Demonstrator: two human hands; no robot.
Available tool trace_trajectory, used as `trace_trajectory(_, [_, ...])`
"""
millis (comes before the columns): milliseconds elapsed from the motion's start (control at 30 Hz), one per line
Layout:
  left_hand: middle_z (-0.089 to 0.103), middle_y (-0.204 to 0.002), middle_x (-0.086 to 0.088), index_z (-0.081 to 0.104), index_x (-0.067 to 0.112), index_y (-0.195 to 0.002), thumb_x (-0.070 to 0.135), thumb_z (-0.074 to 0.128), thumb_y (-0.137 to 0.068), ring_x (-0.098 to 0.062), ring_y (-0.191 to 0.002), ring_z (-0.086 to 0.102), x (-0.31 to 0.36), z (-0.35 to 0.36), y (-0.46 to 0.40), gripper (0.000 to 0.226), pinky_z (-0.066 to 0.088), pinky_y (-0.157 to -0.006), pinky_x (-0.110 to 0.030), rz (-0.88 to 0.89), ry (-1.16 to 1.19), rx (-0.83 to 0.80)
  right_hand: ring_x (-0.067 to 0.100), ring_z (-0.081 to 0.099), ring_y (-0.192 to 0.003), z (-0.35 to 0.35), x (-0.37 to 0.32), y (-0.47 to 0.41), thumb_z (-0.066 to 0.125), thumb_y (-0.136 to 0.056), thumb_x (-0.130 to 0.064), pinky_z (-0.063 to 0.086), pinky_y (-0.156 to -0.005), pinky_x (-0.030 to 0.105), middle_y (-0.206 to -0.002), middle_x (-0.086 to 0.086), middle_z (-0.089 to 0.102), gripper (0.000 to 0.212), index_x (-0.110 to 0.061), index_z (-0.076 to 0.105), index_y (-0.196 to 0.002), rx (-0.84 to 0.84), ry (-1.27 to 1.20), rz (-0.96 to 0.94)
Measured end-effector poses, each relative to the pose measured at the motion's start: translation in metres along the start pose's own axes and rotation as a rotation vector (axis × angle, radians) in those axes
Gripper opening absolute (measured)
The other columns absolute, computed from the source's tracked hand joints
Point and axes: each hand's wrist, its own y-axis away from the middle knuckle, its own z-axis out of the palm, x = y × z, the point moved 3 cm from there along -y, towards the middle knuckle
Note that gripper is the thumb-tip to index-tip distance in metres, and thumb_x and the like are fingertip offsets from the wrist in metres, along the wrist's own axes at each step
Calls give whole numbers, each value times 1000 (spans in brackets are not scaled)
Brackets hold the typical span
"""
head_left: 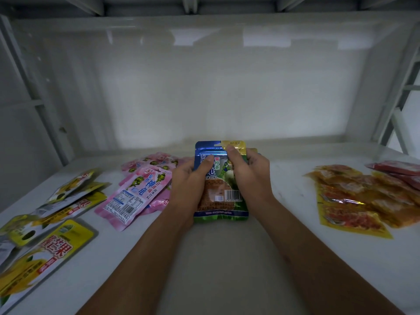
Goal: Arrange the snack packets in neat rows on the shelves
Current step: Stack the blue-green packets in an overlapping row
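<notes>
A blue and green snack packet (223, 196) stands near the middle of the white shelf (204, 258), with at least one more packet behind it. My left hand (192, 180) grips its left edge, thumb on the front. My right hand (246, 176) grips the right edge, thumb near the top. Pink packets (136, 192) lie in a loose heap just left of my left hand. Yellow packets (45, 235) are scattered at the far left. Orange packets (354, 196) lie spread out on the right.
Red packets (400, 170) sit at the far right edge behind the orange ones. The shelf's white back panel (204, 87) rises behind everything, and metal uprights (29, 87) frame both sides. Another shelf's underside is overhead.
</notes>
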Motion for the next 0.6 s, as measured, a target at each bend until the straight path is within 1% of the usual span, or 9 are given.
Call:
trace_trajectory(67, [76,-88,-23,75,3,-96,34,64,-103,-38,-80,75,1,-5,-2,34,62,-71,-50,63,-38,54,35,70,-75,3,1,1,70,-95,-43,59,-72,47,-81,24,70,48,4,71,-93,-76,27,34])
trace_trajectory(133, [77,-85,-17,75,3,-96,35,63,-103,-29,-75,76,3,-8,-2,35,62,-65,-43,88,-26,93,34,75,-79,5,-1,5,68,-100,-37,60,-68,37,-86,22,74,40,2,72,-92,-155,87,32])
trace_trajectory(200, [79,-80,-5,76,13,-93,34,62,-104,-17,-71,76,4,-8,0,27,61,-58,-29,90,-7,94,30,73,-74,5,-2,8,66,-102,-32,54,-60,27,-81,19,74,38,3,71,-87,-147,185,-49])
trace_trajectory(233, [79,-80,-3,77,16,-92,34,62,-104,-16,-71,77,4,-7,-1,26,60,-58,-28,85,2,85,28,71,-71,4,-3,8,66,-102,-31,51,-59,25,-77,17,73,39,2,70,-83,-120,234,-100])
trace_trajectory(300, [80,-85,-6,77,13,-97,35,65,-102,-22,-76,78,4,-3,-1,26,64,-64,-33,26,66,41,19,66,-60,3,-4,9,64,-103,-31,48,-56,25,-65,6,69,43,-1,65,-72,-67,276,-165])
trace_trajectory(333, [81,-89,-9,77,11,-101,36,67,-100,-25,-79,79,4,-1,0,27,65,-67,-36,-21,99,2,16,63,-56,2,-4,7,63,-104,-31,48,-55,28,-60,4,65,46,-2,61,-68,-44,284,-187])
trace_trajectory(433, [81,-92,-12,76,8,-105,30,70,-99,-28,-80,79,0,4,1,24,64,-68,-36,-57,59,-97,16,67,-59,-2,-4,4,62,-104,-33,51,-55,28,-66,11,68,47,3,64,-75,24,277,-191])
trace_trajectory(533, [81,-91,-12,77,11,-103,30,68,-100,-30,-82,79,-1,1,-1,21,65,-74,-41,29,1,-58,27,72,-71,0,-2,3,61,-105,-37,54,-61,33,-76,17,72,44,2,69,-84,3,230,-157])
trace_trajectory(600, [80,-90,-12,77,11,-102,33,69,-99,-31,-83,79,-2,-3,-4,23,65,-73,-42,58,10,-12,28,73,-75,4,-4,6,62,-104,-38,57,-64,36,-81,21,73,45,5,69,-91,-69,215,-108])
